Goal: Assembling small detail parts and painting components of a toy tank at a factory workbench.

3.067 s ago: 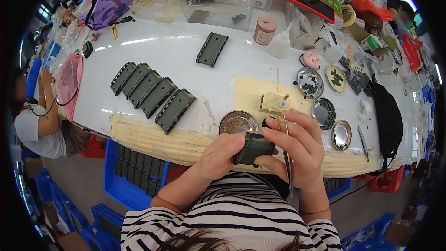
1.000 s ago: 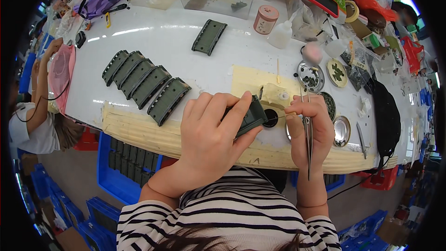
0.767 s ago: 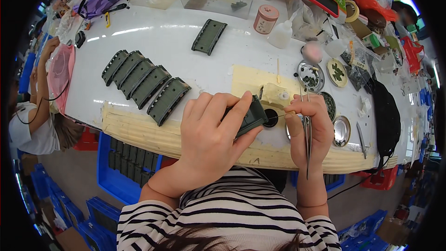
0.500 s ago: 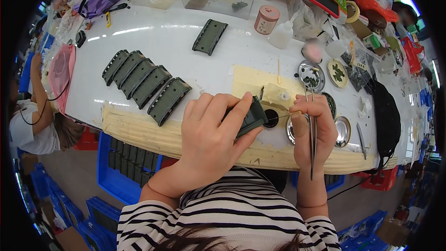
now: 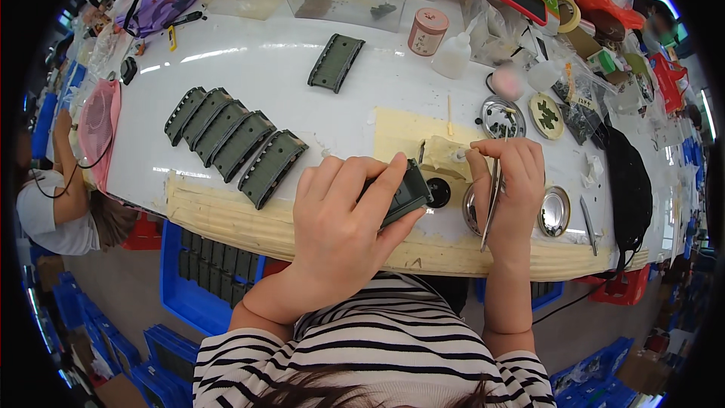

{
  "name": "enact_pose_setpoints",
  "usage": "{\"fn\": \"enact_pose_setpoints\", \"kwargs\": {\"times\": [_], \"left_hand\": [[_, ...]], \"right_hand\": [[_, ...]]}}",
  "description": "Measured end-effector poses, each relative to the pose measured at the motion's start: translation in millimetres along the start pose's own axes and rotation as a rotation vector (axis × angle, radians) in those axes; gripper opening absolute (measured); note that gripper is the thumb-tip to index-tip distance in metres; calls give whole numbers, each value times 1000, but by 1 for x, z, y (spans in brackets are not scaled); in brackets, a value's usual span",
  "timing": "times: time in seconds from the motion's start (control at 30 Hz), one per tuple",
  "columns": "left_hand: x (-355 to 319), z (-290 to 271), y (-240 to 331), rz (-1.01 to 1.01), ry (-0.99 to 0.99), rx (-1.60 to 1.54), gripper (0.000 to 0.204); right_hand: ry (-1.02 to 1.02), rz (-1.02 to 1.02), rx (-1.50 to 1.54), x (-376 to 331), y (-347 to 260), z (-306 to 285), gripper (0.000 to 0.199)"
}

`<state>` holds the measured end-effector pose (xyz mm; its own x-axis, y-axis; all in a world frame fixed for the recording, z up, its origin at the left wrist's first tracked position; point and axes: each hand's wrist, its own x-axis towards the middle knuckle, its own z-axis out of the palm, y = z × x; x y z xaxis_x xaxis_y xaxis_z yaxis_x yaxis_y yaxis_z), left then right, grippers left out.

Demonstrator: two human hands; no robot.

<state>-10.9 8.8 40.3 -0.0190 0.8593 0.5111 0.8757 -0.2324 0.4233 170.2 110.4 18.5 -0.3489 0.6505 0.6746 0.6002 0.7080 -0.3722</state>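
Note:
My left hand [image 5: 343, 215] grips a dark green ribbed part [image 5: 404, 193] and holds it tilted over the near edge of the white table [image 5: 249, 68]. My right hand [image 5: 510, 189] holds thin metal tweezers [image 5: 492, 200] that point down toward me, while its fingertips touch a small pale block [image 5: 445, 157] on a yellowish mat [image 5: 400, 132]. A small black round piece [image 5: 437, 192] lies between the two hands.
Several dark green parts [image 5: 234, 143] lie in a row at the left, and one more dark green part [image 5: 335, 63] farther back. Small metal dishes [image 5: 555, 211] and a second metal dish [image 5: 500, 117] sit at the right. A blue crate [image 5: 204, 264] stands under the table. Another person [image 5: 53, 204] sits at the far left.
Both hands have lifted from near my body up onto the table edge. My right hand has shifted its fingertips to the pale block, with the tweezers swung down.

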Motion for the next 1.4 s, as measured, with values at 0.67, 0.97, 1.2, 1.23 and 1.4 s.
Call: {"fn": "enact_pose_setpoints", "kwargs": {"times": [0.67, 0.97, 1.2, 1.23, 1.4], "left_hand": [[-51, -17, -55, -789, 51, -1651, 51], [-51, -9, -39, -884, -38, -1831, 54], [-40, -5, -14, -806, -153, -1552, 57], [-40, -6, -12, -779, -164, -1532, 57], [-43, -8, -10, -755, -217, -1541, 58]], "right_hand": [[69, 66, 29, -5, 0, -9, 20], [80, 45, 87, -8, -8, -14, 15], [-28, -205, 107, -16, -39, -14, 31], [-27, -226, 111, -16, -40, -11, 31], [-38, -291, 115, -16, -41, -6, 31]]}}
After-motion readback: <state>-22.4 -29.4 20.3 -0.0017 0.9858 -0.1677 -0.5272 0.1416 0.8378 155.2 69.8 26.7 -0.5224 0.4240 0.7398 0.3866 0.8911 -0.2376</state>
